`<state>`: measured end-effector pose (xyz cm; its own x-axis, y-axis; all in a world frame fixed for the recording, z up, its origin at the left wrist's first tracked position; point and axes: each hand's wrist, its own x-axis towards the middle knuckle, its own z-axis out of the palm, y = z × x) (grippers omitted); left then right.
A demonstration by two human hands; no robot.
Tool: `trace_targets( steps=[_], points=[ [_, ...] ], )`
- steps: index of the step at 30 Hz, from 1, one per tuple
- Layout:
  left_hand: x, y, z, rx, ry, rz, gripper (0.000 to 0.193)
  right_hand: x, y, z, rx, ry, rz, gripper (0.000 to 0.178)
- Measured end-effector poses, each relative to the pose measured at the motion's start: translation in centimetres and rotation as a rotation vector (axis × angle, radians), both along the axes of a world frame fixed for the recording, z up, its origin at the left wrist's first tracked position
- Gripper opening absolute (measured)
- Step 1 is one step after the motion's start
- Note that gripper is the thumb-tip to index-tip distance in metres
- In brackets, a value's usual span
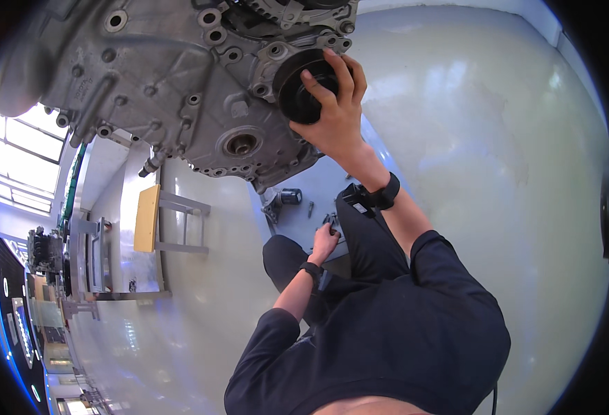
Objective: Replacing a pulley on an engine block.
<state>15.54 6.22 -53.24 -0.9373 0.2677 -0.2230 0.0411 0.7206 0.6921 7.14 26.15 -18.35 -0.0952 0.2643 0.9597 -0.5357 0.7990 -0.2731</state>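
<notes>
A large grey metal engine block [173,104] fills the upper left. My right hand [339,114] is closed round a black round pulley [289,90] at the engine's right side, fingers over its rim and front. Lower down, my left hand [324,242] reaches to a grey platform [294,220] under the engine. Its fingers are curled at some small dark parts [331,220]; what they hold is too small to make out. On the platform beside it lie a metal bracket with a black cylinder [290,196] and a small bolt-like piece [311,207].
My knees [287,256] straddle the platform's near edge. A stool with a wooden top [147,218] stands to the left, by a long workbench [121,242]. Another engine [43,250] is farther left. Round the platform runs a pale shiny floor [484,159].
</notes>
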Motion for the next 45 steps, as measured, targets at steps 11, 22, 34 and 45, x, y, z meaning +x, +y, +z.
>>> trace_targets(
  steps=[11, 22, 34, 45],
  points=[
    [0.4, -1.0, -0.3, 0.023, -0.003, -0.012, 0.024, 0.2, 1.2, 0.3, 0.068, -0.028, -0.014, 0.078],
    [0.8, -0.8, -0.3, 0.061, 0.056, 0.001, 0.024, 0.4, 0.6, 0.4, 0.062, -0.052, 0.000, 0.075],
    [1.0, -1.5, 1.0, -0.001, 0.055, 0.011, 0.023, 0.4, 0.4, 0.5, 0.010, -0.025, -0.007, 0.074],
    [1.4, -1.9, 1.4, 0.014, 0.044, 0.026, 0.023, 0.2, 0.5, 0.3, -0.001, -0.029, -0.025, 0.075]
  ],
)
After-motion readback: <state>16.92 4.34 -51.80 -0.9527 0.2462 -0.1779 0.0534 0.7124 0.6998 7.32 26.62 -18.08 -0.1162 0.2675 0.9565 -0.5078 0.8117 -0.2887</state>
